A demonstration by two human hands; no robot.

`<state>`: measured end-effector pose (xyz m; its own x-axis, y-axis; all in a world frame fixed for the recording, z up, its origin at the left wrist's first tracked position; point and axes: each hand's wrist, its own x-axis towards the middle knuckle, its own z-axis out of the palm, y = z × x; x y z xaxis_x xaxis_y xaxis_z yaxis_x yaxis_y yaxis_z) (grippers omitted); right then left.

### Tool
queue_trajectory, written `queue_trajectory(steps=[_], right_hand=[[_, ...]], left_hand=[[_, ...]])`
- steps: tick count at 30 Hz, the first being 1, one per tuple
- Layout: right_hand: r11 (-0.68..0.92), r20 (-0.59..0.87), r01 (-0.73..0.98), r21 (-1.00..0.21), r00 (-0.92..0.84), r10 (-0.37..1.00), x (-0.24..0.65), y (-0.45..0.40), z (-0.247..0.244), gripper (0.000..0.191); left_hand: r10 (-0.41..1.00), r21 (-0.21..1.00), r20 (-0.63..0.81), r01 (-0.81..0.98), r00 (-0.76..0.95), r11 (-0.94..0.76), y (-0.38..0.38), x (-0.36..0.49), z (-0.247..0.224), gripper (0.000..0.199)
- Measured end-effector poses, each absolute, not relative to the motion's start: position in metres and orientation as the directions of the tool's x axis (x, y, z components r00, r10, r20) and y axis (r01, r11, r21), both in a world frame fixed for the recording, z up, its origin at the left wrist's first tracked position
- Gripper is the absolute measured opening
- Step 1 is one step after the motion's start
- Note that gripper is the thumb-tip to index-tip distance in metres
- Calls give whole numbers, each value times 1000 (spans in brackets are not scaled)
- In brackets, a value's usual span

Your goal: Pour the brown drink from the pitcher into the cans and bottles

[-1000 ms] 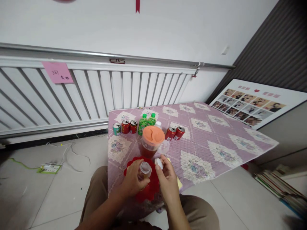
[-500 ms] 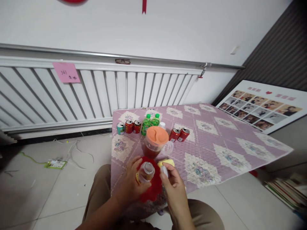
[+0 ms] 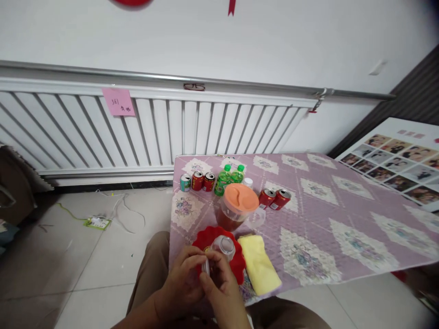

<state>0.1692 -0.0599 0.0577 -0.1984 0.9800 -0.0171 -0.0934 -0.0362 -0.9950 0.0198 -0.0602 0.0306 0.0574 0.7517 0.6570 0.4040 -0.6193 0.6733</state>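
Note:
My left hand (image 3: 181, 276) and my right hand (image 3: 222, 283) meet close to my body, fingertips pinched on a small whitish lid (image 3: 205, 267) held on edge between them. Just beyond the fingers, a clear jar (image 3: 223, 247) rests on a red scalloped plate (image 3: 240, 264); my hands hide part of both. Right of the plate lies a folded yellow cloth (image 3: 261, 267). Behind the plate stands a clear pitcher (image 3: 229, 221) of brown liquid under an orange lid (image 3: 241, 198).
Two green-capped bottles (image 3: 222, 183) and a row of cans (image 3: 197, 181) stand at the back. Two red cans (image 3: 281, 199) are to the right. A white radiator (image 3: 164, 128) runs behind the table (image 3: 308, 224). A power strip (image 3: 98, 222) lies on the floor at left.
My left hand has let go of the jar, which now sits on the red plate. My right hand has brought the lid left, and both hands now hold it. The view has shifted left.

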Motion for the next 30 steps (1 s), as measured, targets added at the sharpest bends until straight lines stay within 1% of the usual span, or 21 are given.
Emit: queue_trajectory(steps=[2,4,7,9,10,11,12,15,20,24,27,28,30], right_hand=[[-39,-26,-55,-998,-221,975,167,-61,55,40],[-41,-46,26,-999,-242,969,167,-62,55,45],[-44,-93,156,-987,-323,942,170,-67,57,38],[-33,-108,195,-980,-389,915,172,-71,61,33],[-20,-104,204,-979,-408,907,173,-73,63,31],[-7,-96,211,-977,-417,904,174,-75,64,30],[5,-88,218,-976,-416,905,174,-77,65,30],[10,-86,237,-971,-388,918,176,-81,67,31],[-18,-90,223,-975,-314,945,185,-88,65,28],[-42,-86,197,-980,-223,971,204,-89,58,27],[-103,-119,138,-985,-117,986,225,-84,52,36],[-126,-134,113,-986,-65,989,231,-81,51,40],[-159,-157,71,-985,36,987,241,-76,49,47]], left_hand=[[782,700,622,429,28,-571,-53,10,30,38],[865,758,501,502,-38,-417,-39,-3,27,36],[952,796,264,591,-151,-127,-5,-24,11,35],[965,769,201,638,-168,-49,19,-34,-8,39],[969,740,195,672,-154,-42,30,-37,-18,40],[978,709,186,702,-89,-71,40,-39,-27,44],[981,701,183,708,-64,-84,49,-40,-36,46],[987,689,159,717,-7,-106,68,-37,-53,48],[991,689,132,715,31,-114,80,-34,-60,46],[985,702,169,705,-28,-100,67,-33,-58,46],[971,749,231,649,-63,-136,43,-21,-54,45],[967,775,251,606,-34,-180,34,-15,-51,47],[956,802,277,526,97,-285,18,1,-42,64]])
